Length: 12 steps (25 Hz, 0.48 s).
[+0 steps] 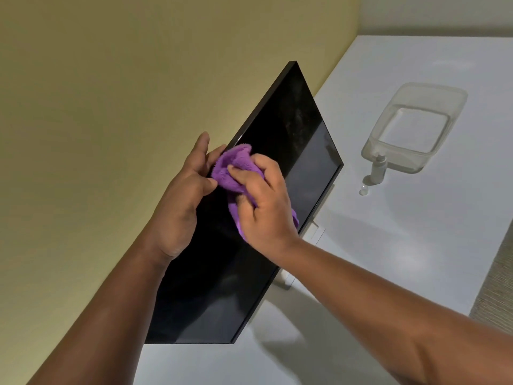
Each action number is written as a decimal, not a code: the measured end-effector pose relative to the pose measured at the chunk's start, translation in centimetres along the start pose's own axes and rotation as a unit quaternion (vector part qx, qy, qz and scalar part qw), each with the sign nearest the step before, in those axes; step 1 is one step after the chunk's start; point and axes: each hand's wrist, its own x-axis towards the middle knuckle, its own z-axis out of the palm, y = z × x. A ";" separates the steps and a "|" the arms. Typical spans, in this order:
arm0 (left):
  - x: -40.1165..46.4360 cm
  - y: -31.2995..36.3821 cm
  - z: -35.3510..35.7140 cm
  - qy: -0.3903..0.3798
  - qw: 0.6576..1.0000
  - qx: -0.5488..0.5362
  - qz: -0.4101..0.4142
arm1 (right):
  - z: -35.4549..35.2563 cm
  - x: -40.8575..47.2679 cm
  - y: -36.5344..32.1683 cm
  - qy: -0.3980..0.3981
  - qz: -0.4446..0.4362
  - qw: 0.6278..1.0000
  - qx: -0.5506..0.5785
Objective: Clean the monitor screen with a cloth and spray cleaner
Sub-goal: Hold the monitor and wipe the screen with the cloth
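The black monitor point(291, 129) stands on a white table, its dark screen tilted across the middle of the view. Faint smears show near its far upper corner. My right hand point(266, 201) is closed on a purple cloth point(233, 168) and presses it against the screen near the top edge. My left hand point(186, 195) grips the monitor's top edge right beside the cloth, fingers curled over the bezel. A small white spray bottle point(379, 168) stands on the table beyond the monitor, with its clear cap point(363, 189) lying beside it.
A clear plastic tub point(455, 107) sits on the white table point(416, 245) behind the spray bottle. The monitor's white stand point(313, 232) shows under the screen. A yellowish wall point(111, 107) runs behind the monitor. A textured surface point(497, 287) borders the table at right.
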 end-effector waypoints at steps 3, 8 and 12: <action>0.2 -0.3 -0.1 -0.003 1.000 -0.011 -0.011 | -1.5 2.4 1.6 0.101 0.141 0.985 0.008; 0.1 -0.5 -0.4 -0.007 1.000 -0.006 0.003 | -0.3 2.6 0.2 0.062 0.048 0.997 0.001; 0.3 -0.8 -0.7 -0.024 1.000 0.003 0.009 | -0.7 -0.7 0.3 0.005 0.066 0.998 0.011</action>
